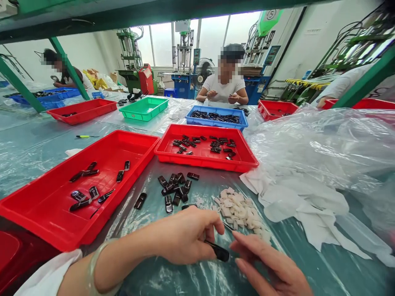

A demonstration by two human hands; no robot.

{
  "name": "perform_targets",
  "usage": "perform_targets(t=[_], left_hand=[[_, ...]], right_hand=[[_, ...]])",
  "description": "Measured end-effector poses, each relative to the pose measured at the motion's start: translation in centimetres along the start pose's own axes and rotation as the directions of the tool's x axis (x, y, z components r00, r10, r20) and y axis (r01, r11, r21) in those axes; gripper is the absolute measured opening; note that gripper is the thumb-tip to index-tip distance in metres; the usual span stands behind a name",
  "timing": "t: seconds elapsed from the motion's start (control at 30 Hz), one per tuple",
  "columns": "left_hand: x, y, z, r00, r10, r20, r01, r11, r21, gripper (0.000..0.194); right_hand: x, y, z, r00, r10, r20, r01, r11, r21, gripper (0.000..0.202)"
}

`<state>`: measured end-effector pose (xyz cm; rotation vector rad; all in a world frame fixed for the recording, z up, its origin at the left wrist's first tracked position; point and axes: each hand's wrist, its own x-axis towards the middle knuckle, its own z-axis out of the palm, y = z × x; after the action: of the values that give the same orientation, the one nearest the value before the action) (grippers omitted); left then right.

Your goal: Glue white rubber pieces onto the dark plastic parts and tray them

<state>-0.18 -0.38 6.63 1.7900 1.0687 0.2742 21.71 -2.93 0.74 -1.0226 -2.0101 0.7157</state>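
My left hand [193, 236] comes in from the lower left, fingers curled around a glossy black elongated piece [219, 251] whose rounded end points right. Close by that end is my right hand [271, 265], its thumb and fingertips apart. A thin dark sliver [228, 227] shows between the left index finger and the right fingertip; what it belongs to is unclear. Beyond my hands lies a loose heap of similar black pieces [175, 188], with one single black piece [140, 201] to its left. A pile of small off-white pieces [239, 207] sits just past my right hand.
Two red trays, a left tray [40, 224] and a middle tray [206, 162], hold black pieces. Behind stand a blue tray [216, 122] and a green tray [143, 115]. Clear plastic sheeting [324, 152] is heaped at right. Co-workers sit around the table; one person [222, 88] faces me.
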Motion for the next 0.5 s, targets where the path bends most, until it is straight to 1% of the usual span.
perform_targets(t=[0.03, 0.1, 0.13, 0.17, 0.2, 0.23, 0.27, 0.3, 0.37, 0.43, 0.5], left_hand=[[0.8, -0.1, 0.4, 0.999, 0.022, 0.031, -0.019, 0.995, -0.099, 0.028], [2.2, -0.5, 1.2, 0.998, 0.035, 0.045, -0.021, 0.961, -0.275, 0.025], [2.8, -0.6, 1.5, 0.999, 0.024, 0.045, -0.007, 0.936, -0.351, 0.023], [3.2, -0.8, 1.7, 0.999, 0.009, 0.041, 0.009, 0.907, -0.422, 0.022], [3.6, -1.0, 1.9, 0.999, -0.006, 0.04, 0.025, 0.871, -0.49, 0.022], [3.8, -1.1, 2.1, 0.999, -0.021, 0.035, 0.037, 0.833, -0.552, 0.022], [4.0, -1.3, 2.3, 0.999, -0.035, 0.028, 0.045, 0.794, -0.607, 0.022], [4.2, -1.3, 2.4, 0.999, -0.05, 0.014, 0.047, 0.758, -0.651, 0.023], [4.4, -1.4, 2.7, 0.997, -0.077, -0.009, 0.049, 0.707, -0.705, 0.027], [4.6, -1.5, 3.0, 0.994, -0.108, -0.018, 0.06, 0.677, -0.734, 0.032], [4.8, -1.5, 3.3, 0.99, -0.139, -0.013, 0.082, 0.657, -0.749, 0.036]], right_hand=[[0.0, 0.0, 0.0, 1.0, 0.019, 0.013, -0.02, 0.999, 0.045, 0.032], [-0.2, 0.2, 0.0, 0.995, 0.087, 0.05, -0.093, 0.987, 0.129, 0.026], [-0.3, 0.4, 0.0, 0.986, 0.151, 0.072, -0.161, 0.971, 0.178, 0.023], [-0.4, 0.7, 0.1, 0.967, 0.232, 0.102, -0.25, 0.938, 0.238, 0.021], [-0.5, 0.8, 0.1, 0.938, 0.32, 0.133, -0.346, 0.885, 0.311, 0.02], [-0.5, 1.0, 0.2, 0.9, 0.396, 0.179, -0.435, 0.811, 0.39, 0.022], [-0.5, 1.0, 0.4, 0.863, 0.448, 0.233, -0.503, 0.725, 0.47, 0.026], [-0.5, 0.9, 0.6, 0.832, 0.479, 0.281, -0.549, 0.636, 0.543, 0.03], [-0.2, 0.4, 1.0, 0.783, 0.519, 0.343, -0.598, 0.479, 0.643, 0.037], [0.1, -0.1, 1.3, 0.74, 0.567, 0.362, -0.625, 0.381, 0.681, 0.042], [0.3, -0.6, 1.5, 0.703, 0.612, 0.361, -0.65, 0.347, 0.676, 0.045]])
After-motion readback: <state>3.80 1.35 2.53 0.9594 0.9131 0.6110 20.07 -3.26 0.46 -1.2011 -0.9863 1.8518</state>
